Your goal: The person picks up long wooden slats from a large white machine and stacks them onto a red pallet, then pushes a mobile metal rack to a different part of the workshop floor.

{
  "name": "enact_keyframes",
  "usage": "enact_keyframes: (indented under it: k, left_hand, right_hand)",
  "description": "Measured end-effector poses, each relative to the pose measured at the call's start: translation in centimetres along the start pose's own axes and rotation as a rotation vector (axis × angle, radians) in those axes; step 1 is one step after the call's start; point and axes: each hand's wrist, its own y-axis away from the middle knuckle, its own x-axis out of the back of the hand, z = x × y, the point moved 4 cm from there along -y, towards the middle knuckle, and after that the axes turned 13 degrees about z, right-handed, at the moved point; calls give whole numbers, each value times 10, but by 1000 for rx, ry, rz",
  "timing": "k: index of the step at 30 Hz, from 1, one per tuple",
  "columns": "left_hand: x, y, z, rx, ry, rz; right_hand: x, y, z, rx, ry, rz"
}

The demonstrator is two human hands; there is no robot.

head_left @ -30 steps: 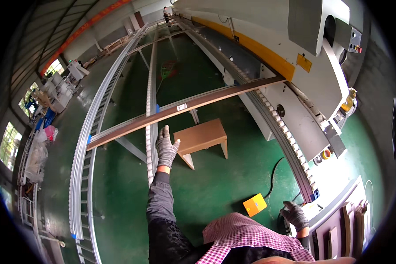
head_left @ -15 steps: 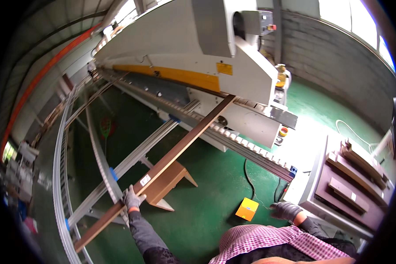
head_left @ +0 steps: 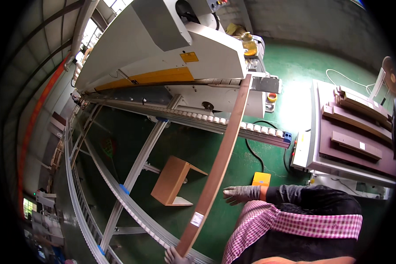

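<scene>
Head view: a long brown board (head_left: 221,165) slants across a roller rail (head_left: 216,119) toward a pale machine (head_left: 215,53), a white label (head_left: 197,219) near its lower end — the print too small to read. A gloved left hand (head_left: 177,257), cut off by the view's lower edge, touches that end; whether its fingers close around the board cannot be told. The gloved right hand (head_left: 243,194) hangs free near the board, fingers slightly apart. On the worktop (head_left: 315,132) at right, a brown strip (head_left: 345,141) bears another label — likewise illegible.
</scene>
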Motion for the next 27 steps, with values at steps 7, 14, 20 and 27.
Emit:
enact_keyframes:
  k: [7, 14, 20, 27]
  left_hand:
    - [90, 9, 49, 116, 43, -107]
    - [114, -109, 136, -250, 201, -130]
    - [130, -200, 262, -634, 308, -128]
    - [156, -268, 462, -1005, 340, -121]
  right_hand:
    - [-29, 57, 29, -95, -369, -340]
    - [-11, 196, -62, 280, -213, -465]
    - [52, 327, -127, 974, -321, -317]
    - [183, 414, -95, 1219, -731, 215]
